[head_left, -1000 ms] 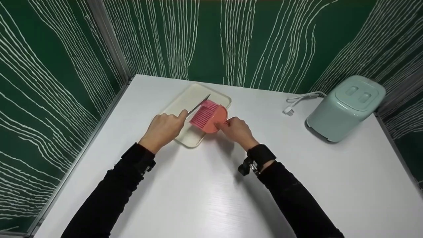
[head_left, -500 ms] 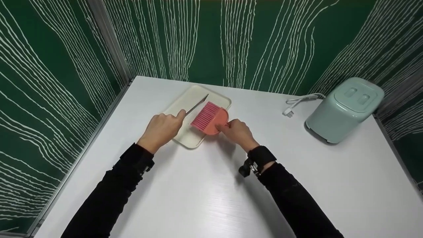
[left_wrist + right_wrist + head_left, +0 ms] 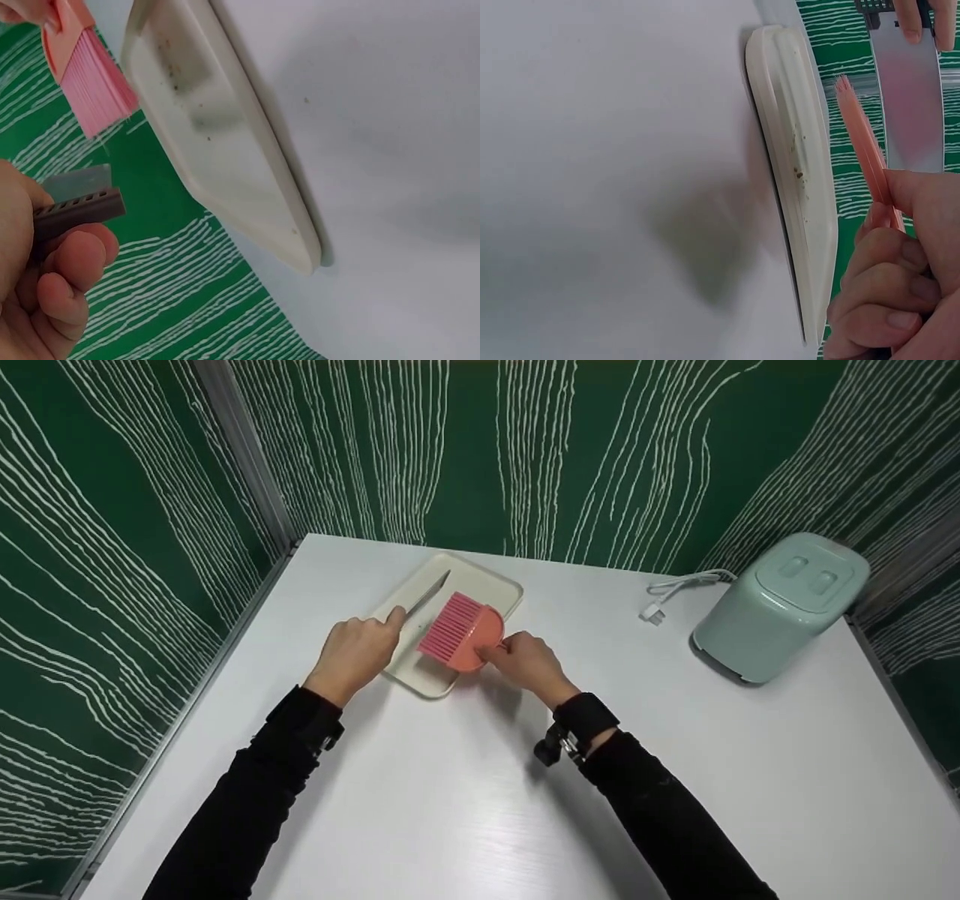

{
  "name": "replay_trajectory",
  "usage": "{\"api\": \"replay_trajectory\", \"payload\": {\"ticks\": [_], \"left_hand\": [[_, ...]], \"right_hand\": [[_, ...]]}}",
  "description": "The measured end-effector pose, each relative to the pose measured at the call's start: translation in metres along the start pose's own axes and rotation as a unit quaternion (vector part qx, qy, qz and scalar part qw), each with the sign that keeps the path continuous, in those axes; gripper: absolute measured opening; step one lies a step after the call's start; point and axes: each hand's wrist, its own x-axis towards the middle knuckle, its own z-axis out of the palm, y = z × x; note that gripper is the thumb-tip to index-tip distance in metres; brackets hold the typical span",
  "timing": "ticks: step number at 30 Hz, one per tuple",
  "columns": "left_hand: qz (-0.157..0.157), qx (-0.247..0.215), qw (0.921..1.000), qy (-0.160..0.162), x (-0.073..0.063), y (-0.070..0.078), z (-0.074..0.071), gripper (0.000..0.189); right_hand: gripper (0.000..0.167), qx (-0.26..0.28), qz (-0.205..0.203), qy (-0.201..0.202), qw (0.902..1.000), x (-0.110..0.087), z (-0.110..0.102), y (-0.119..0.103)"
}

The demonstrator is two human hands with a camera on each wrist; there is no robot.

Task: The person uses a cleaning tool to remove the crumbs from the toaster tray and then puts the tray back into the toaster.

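My left hand grips a knife by its dark, slotted handle. The broad, shiny blade shows best in the right wrist view. My right hand pinches a pastry brush with pink bristles and a rounded coral-pink holder. Both tools are above a cream rectangular tray, the bristles to the right of the blade and apart from it. Small brown crumbs are scattered in the tray.
At the right of the white table stands a pale green toaster with a lid. Its white cord and plug lie beside it. Green walls with white line patterns rise behind the table's back and left edges.
Both hands have shifted slightly left with the knife and brush. One second ago the bristles overlapped the blade in the head view; now a gap shows between them.
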Motion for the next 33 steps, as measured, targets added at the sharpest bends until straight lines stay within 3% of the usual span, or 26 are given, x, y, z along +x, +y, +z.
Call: {"api": "replay_trajectory", "payload": {"ticks": [6,12,19,33], "left_hand": [[-0.002,-0.013,0.9999,-0.007,-0.003,0.003,0.002,0.01],[0.016,-0.027,0.9995,-0.009,-0.001,0.006,0.0,0.013],[0.045,-0.039,0.9982,0.007,-0.003,0.004,0.002,0.009],[0.054,-0.055,0.9965,0.032,0.001,0.008,0.0,0.008]], "right_hand": [[0.054,0.001,0.003,-0.017,0.9998,-0.001,0.006,-0.005],[0.056,0.008,0.0,-0.006,1.0,0.0,0.004,-0.005],[0.054,0.007,0.03,-0.008,0.9995,0.003,0.001,0.002],[0.051,0.01,0.058,-0.02,0.998,0.004,-0.004,0.007]]}}
